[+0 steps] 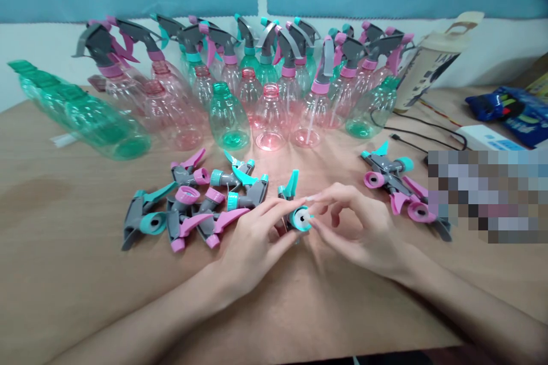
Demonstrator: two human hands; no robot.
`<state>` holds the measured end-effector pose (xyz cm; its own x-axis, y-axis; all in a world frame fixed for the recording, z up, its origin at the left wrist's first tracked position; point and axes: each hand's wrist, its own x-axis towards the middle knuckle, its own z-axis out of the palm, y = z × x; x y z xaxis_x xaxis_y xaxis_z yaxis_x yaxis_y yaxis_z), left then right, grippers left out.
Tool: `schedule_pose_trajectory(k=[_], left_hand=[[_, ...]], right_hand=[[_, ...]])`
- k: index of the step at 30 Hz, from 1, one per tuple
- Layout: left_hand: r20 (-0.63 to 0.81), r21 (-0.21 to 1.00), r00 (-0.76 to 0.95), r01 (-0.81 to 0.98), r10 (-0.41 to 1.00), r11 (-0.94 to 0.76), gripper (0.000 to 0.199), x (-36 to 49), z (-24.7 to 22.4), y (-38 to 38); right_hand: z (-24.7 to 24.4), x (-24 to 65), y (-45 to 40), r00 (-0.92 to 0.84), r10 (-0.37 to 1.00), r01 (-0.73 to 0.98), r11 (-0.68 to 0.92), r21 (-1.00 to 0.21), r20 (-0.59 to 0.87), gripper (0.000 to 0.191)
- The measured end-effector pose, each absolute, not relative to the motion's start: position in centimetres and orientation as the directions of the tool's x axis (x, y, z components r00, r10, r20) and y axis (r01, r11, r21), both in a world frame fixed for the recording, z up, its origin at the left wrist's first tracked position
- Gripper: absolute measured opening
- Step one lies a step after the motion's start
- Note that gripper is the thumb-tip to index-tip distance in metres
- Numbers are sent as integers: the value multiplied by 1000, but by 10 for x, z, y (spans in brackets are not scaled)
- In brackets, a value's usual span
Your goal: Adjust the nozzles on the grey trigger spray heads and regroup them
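A grey and teal spray head (302,218) is between my hands at the centre, its round collar facing me and a white disc with a dark hole inside it. My left hand (257,234) grips it from the left, fingers closed round its body. Curved around the collar's right side is my right hand (363,231), thumb and index finger close to the rim; whether they hold some small part is too small to tell. Loose pink and teal spray heads (186,219) lie to the left, and more spray heads (398,185) lie to the right.
Behind stand rows of clear pink bottles (270,120) and green bottles (230,117), many with spray heads on. Green bottles (107,125) overlap at the left. A tall tumbler (432,68), a black cable (445,127), a blue packet (522,120) and a white box (490,140) are at the right.
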<state>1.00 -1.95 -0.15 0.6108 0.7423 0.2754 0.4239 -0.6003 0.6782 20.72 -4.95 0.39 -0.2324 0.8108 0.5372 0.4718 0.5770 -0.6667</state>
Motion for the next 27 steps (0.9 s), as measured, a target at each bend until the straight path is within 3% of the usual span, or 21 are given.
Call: schedule_pose_trajectory(k=[5,15,27], left_hand=[[278,660,634,420,722,-623,43,9,0,-19],[321,578,657,435,682,-691,53,7,-5,-18],[357,599,668,374,654,-708,51,9,-7,-18]], right_hand=[[0,207,-50,-279,789,565,595,-571,547,33],[4,213,-47,-308,859,590,510,-626,410,36],[-1,204,-50,-289,874,575,486,-658,392,39]])
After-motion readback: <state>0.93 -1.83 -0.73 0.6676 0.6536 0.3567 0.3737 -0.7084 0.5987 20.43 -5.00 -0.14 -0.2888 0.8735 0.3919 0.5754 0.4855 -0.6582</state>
